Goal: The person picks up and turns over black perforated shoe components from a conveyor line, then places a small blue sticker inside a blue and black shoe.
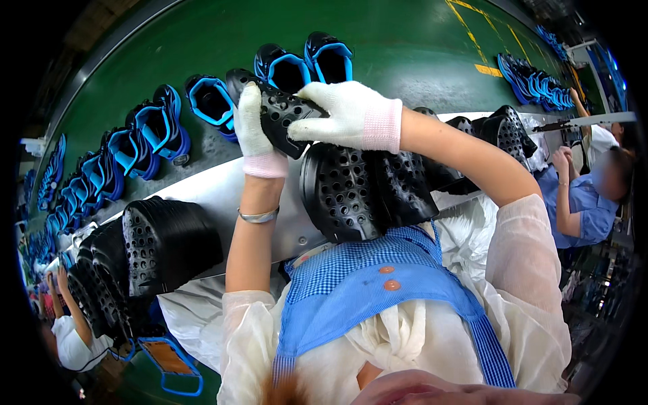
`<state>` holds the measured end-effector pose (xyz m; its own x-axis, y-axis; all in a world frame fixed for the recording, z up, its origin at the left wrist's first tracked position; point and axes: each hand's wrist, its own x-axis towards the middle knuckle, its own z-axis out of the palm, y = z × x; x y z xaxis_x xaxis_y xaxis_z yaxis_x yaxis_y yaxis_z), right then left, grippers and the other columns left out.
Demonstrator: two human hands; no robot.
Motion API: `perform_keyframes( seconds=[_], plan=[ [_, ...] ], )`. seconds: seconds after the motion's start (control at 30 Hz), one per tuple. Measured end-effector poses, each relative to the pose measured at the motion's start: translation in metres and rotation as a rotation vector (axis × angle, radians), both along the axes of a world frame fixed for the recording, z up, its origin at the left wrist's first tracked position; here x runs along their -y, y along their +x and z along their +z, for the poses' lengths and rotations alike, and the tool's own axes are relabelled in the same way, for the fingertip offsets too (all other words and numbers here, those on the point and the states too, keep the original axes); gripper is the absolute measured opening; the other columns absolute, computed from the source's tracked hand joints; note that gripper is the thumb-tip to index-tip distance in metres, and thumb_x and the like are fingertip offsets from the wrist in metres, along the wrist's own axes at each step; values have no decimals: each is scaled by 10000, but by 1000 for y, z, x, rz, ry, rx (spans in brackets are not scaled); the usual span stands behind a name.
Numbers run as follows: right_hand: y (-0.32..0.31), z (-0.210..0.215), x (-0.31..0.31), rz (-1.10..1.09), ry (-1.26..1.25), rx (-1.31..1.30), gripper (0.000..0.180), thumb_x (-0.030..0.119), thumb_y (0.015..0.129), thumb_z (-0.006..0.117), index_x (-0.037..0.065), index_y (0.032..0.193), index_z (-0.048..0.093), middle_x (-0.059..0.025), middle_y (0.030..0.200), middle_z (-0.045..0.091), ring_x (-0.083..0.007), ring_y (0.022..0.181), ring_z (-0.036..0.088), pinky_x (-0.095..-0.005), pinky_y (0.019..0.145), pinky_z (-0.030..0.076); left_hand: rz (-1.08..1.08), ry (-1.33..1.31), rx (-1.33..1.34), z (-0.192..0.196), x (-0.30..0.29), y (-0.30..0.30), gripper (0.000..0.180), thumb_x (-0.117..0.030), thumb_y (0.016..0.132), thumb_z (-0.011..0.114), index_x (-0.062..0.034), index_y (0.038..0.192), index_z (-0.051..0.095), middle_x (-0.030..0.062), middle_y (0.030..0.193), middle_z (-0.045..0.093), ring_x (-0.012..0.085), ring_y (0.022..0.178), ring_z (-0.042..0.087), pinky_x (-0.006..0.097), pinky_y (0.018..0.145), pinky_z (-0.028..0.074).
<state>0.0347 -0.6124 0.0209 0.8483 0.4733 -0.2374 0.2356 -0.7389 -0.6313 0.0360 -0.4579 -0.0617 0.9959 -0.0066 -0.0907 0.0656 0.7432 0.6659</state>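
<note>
At the far left, a green conveyor belt (202, 40) curves away across the room, carrying a row of black shoes with blue linings (155, 128) that runs from the left edge toward the middle. Nearer, a pale metal ledge (216, 192) borders the belt, and a stack of black perforated clog tops (162, 246) lies on its left part, with a co-worker's arm (74, 324) low beside it. In the middle, the person's left hand (253, 128), in a white glove, grips the left end of a black perforated clog (283, 115) held up over the belt's near edge. The right hand (351, 115), also gloved in white, is closed over the clog's right side. Just below them a second pile of black clog tops (364, 189) rests against the person's blue checked apron (364, 283). To the right, more black tops (499, 131) lie on the ledge, and another worker in a blue shirt (584, 209) stands there. At the far right, more blue shoes (533, 81) sit on the belt, beside yellow floor lines (472, 27).
</note>
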Motion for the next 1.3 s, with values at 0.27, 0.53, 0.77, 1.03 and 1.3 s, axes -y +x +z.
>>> perform_keyframes(
  seconds=[0.27,0.53,0.77,1.03,1.3],
  plan=[
    [17,-23,-3,-18,25,121,425,393,813,600,-28,770,559,-158,662,603,-272,606,609,-352,592,496,242,61,-90,-18,16,20,229,-311,909,555,-84,905,522,40,821,573,158,688,588,293,634,515],
    [66,-5,25,87,-341,184,375,368,779,583,-5,766,614,-184,665,602,-317,608,596,-383,624,492,-12,1305,432,-51,-13,15,502,-378,812,651,6,1128,583,172,1158,553,264,930,616,333,773,515],
    [110,-19,-14,164,-701,181,369,315,762,516,7,871,687,-197,808,663,-335,761,653,-394,712,527,-74,1601,433,-57,14,26,296,-221,809,618,-93,1073,579,113,1081,566,336,957,575,435,788,483],
    [128,-98,-52,103,-685,153,233,179,787,582,54,943,702,-159,977,670,-292,911,654,-392,786,523,-446,1658,164,-55,23,52,362,-332,810,623,-56,1043,617,176,1055,625,358,974,586,429,839,474],
    [146,-114,-45,112,-577,44,227,147,794,567,7,933,681,-200,944,660,-325,837,657,-383,723,536,-854,1766,127,-47,29,77,375,-366,816,541,-67,1002,671,165,1041,645,319,960,617,395,864,494]
  ],
)
